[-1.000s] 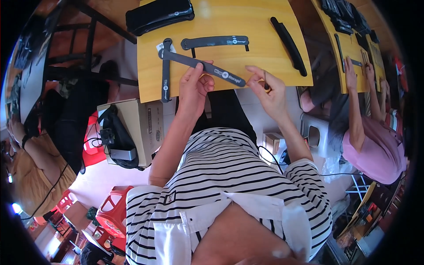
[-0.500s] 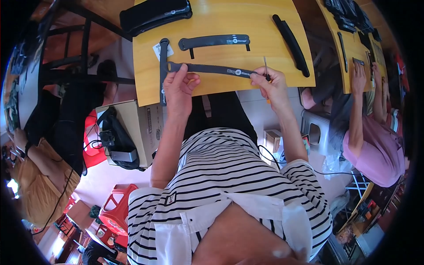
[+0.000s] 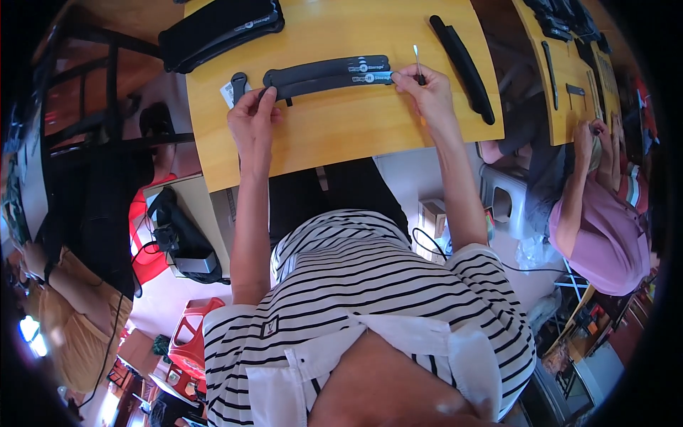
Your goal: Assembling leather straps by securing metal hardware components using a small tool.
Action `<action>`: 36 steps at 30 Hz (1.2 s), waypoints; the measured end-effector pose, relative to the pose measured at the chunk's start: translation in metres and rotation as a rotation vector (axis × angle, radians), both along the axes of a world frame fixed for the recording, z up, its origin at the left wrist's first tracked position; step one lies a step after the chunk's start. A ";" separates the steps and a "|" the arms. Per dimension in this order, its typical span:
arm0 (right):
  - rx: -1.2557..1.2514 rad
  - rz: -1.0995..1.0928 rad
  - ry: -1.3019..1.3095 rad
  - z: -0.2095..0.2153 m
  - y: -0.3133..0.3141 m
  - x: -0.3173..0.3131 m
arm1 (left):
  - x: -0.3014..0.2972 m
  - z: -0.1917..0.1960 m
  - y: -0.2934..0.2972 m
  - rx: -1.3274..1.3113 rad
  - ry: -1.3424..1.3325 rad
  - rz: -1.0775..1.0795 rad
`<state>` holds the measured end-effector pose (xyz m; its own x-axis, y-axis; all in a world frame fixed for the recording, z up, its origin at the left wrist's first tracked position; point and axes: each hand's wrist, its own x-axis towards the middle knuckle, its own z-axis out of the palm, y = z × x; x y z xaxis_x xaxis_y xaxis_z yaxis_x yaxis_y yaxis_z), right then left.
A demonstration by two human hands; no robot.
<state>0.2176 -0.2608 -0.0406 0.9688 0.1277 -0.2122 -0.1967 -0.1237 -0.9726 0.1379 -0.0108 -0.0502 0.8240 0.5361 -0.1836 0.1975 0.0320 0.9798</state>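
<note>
My left hand point(image 3: 250, 127) pinches the left end of a dark grey storage strap point(image 3: 324, 86) with a pale printed mark. At its right end, my right hand point(image 3: 432, 98) grips it between thumb and fingers, and the same hand also holds a thin screwdriver point(image 3: 416, 55), metal shaft pointing away from me. Stretched between both hands, the strap lies along the near edge of a second, similar strap point(image 3: 313, 70) on the table. Another strap point(image 3: 240, 84) with a rounded end lies beyond my left hand, partly hidden by it, beside a white label point(image 3: 228, 94).
The yellow wooden table point(image 3: 341, 135) carries a stack of black straps point(image 3: 220, 35) at far left and a long black strip point(image 3: 464, 67) at right. A cardboard box point(image 3: 203, 186) stands below left. Co-workers sit on both sides, one in a pink shirt point(image 3: 605, 228).
Both hands have moved away from me and a little left, bringing the held strap up against the one on the table. My view has shifted slightly.
</note>
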 end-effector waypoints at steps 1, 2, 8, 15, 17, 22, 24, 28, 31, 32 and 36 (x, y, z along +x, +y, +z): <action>-0.002 -0.002 0.006 -0.005 0.001 0.004 | 0.003 0.000 -0.001 -0.002 0.006 -0.002; -0.027 -0.004 -0.008 -0.011 0.002 0.007 | 0.007 0.002 -0.001 0.063 0.042 0.002; -0.216 -0.029 -0.122 -0.037 0.002 0.017 | 0.020 -0.003 -0.002 0.241 0.086 0.003; -0.349 -0.056 -0.144 -0.028 0.011 0.015 | 0.023 -0.020 0.005 0.376 0.108 0.003; -0.348 -0.056 -0.146 -0.028 0.011 0.014 | 0.022 -0.023 0.006 0.348 0.107 0.008; -0.360 -0.064 -0.129 -0.027 0.011 0.014 | 0.022 -0.020 0.004 0.299 0.105 0.020; -0.356 -0.061 -0.113 -0.027 0.011 0.015 | 0.021 -0.018 0.003 0.310 0.137 0.016; -0.326 -0.081 -0.142 -0.032 0.012 0.015 | 0.021 -0.021 0.005 0.280 0.126 0.019; -0.327 -0.079 -0.165 -0.033 0.013 0.015 | 0.021 -0.021 0.006 0.284 0.132 0.014; -0.325 -0.080 -0.162 -0.032 0.014 0.015 | 0.021 -0.022 0.006 0.274 0.128 0.021; -0.372 -0.070 -0.146 -0.028 0.015 0.015 | 0.021 -0.021 0.005 0.273 0.141 0.037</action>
<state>0.2321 -0.2456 -0.0681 0.9959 0.0008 -0.0905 -0.0798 -0.4635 -0.8825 0.1593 -0.0060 -0.0712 0.7797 0.6102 -0.1405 0.3362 -0.2186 0.9161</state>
